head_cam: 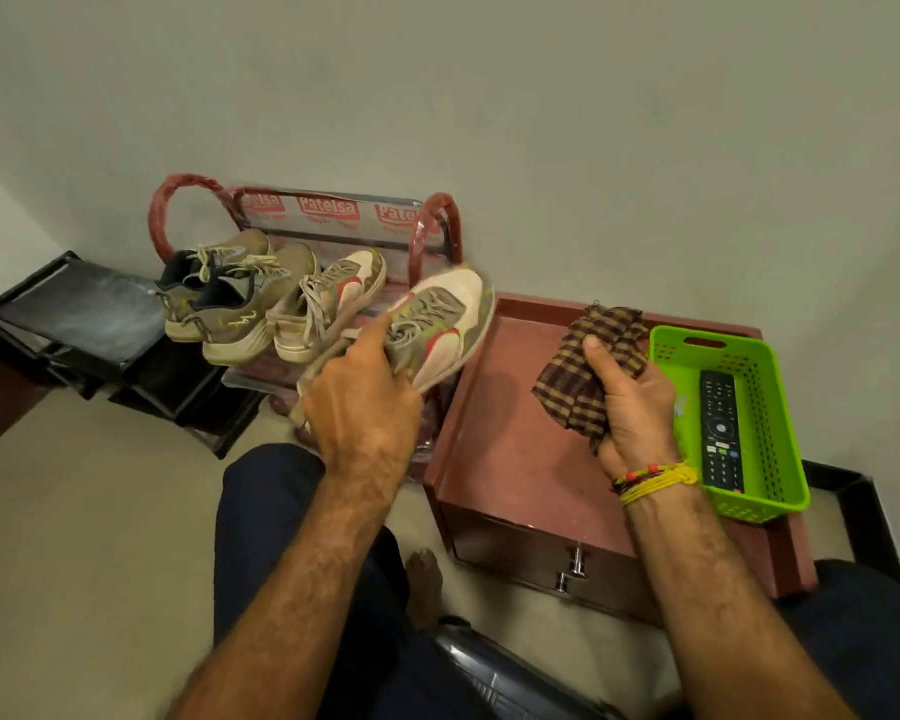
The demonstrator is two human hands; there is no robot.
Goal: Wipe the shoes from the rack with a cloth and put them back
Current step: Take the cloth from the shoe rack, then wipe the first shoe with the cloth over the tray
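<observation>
Woven checked cloth (596, 366), perforated glossy plastic basket (765, 407), clear plastic wrap on the rack (333, 215).

One head-worn wide-angle view looks forward and steeply down from above a seated person's lap. It sits close over both forearms, faces the wall (541, 122), and takes in the shoe rack (333, 215) and low cabinet (515, 433) near the floor.

A remote (720, 431) lies inside a green basket (780, 433) on a reddish cabinet (510, 439).
</observation>
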